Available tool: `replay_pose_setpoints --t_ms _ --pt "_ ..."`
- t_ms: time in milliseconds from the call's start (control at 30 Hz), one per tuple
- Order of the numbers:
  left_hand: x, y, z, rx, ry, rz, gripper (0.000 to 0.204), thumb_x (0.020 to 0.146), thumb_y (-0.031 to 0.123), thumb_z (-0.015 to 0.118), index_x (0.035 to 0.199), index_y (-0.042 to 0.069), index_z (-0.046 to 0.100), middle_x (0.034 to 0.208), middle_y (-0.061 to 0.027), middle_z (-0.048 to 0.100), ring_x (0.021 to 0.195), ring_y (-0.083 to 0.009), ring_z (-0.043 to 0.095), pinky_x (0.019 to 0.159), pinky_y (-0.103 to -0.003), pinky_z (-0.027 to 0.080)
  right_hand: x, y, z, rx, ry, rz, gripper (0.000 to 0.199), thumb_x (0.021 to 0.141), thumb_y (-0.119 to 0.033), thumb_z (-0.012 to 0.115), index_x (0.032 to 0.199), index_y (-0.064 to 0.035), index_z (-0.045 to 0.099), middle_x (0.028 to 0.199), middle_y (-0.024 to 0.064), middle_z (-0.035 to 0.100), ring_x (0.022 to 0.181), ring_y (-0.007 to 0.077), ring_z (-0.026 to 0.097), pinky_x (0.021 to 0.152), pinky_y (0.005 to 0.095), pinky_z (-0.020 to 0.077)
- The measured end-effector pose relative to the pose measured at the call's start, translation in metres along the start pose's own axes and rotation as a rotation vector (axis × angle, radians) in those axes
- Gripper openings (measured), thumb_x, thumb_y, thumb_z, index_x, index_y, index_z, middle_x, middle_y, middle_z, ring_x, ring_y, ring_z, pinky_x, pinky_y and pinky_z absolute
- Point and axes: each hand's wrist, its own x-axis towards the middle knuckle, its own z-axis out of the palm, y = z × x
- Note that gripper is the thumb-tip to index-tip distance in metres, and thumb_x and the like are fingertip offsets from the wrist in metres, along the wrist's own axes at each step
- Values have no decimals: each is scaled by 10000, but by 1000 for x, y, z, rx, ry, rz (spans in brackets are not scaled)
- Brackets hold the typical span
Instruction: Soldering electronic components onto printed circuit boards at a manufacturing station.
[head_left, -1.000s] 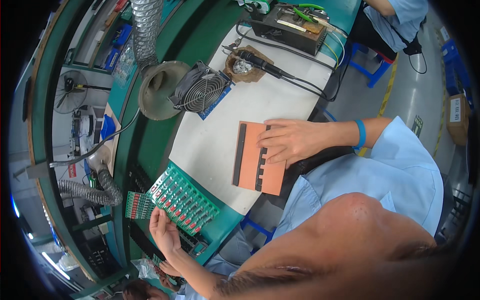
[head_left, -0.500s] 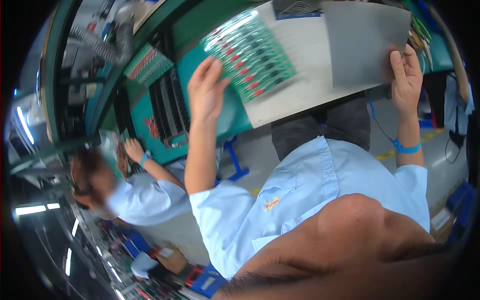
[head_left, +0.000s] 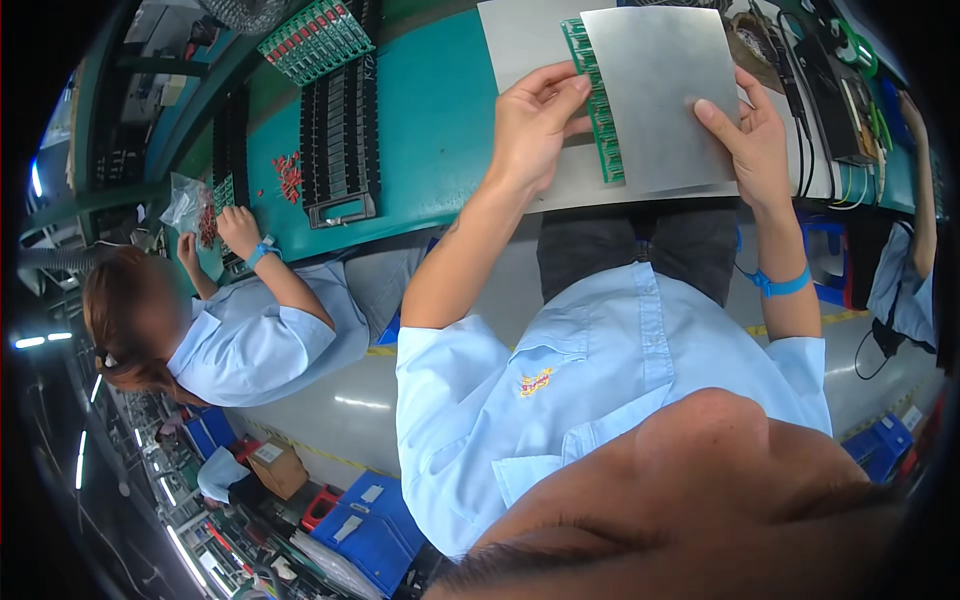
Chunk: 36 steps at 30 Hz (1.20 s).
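My left hand [head_left: 538, 120] pinches the left edge of a green circuit board panel [head_left: 604, 135] between thumb and fingers. Over most of that panel lies a flat grey sheet [head_left: 660, 100], so only a strip of the panel's left side shows. My right hand [head_left: 742, 135] grips the sheet's right edge, thumb on its upper face and fingers behind. Whether the right fingers also touch the panel is hidden. Panel and sheet are held together above a pale mat [head_left: 580, 178] at the near edge of the bench.
On the green bench [head_left: 430, 110] to the left are a black slotted rack [head_left: 338, 150], another board panel [head_left: 316, 42] and loose red parts [head_left: 288, 176]. A co-worker [head_left: 270, 320] sits there. Cables [head_left: 800, 130] and tools lie to the right.
My left hand has moved right with the circuit board panel, which is now mostly behind the grey sheet. My right hand and the sheet have shifted left.
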Motion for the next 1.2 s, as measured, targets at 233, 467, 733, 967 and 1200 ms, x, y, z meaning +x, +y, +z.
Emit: replay_pose_setpoints --t_ms 233,467,733,967,1200 --pt "-7 5 9 -50 36 40 281 978 100 716 1223 -28 665 1060 -87 718 973 -151 704 778 -325 636 5 9 2 -139 39 -79 643 929 -84 784 1448 87 445 1241 175 687 1122 181 674 940 290 558" --pt "3 -5 20 -2 -24 90 292 956 111 742 1211 -20 688 1045 -91 731 929 -145 718 773 -305 630 7 22 -19 -60 65 -19 632 950 -74 757 1461 101 429 1354 182 629 1236 202 616 1080 319 470" --pt "5 1 36 -15 -89 177 270 945 72 739 1179 -56 694 1023 -117 736 917 -150 723 763 -292 627 2 23 -36 -6 104 18 537 1001 -62 681 1468 48 440 1351 152 643 1253 179 605 1084 310 457" --pt "4 3 38 -165 -156 24 218 1013 76 675 1195 -43 672 917 -8 722 746 -28 632 619 -164 500 0 26 -45 24 111 2 586 974 -77 726 1453 74 424 1318 186 664 1244 206 624 1088 334 462" --pt "4 1 35 -174 -229 51 235 1011 68 672 1217 -44 659 959 -41 725 788 -55 652 671 -191 532 0 29 -48 44 109 -31 576 976 -77 723 1450 68 429 1306 189 671 1245 212 626 1088 335 461"
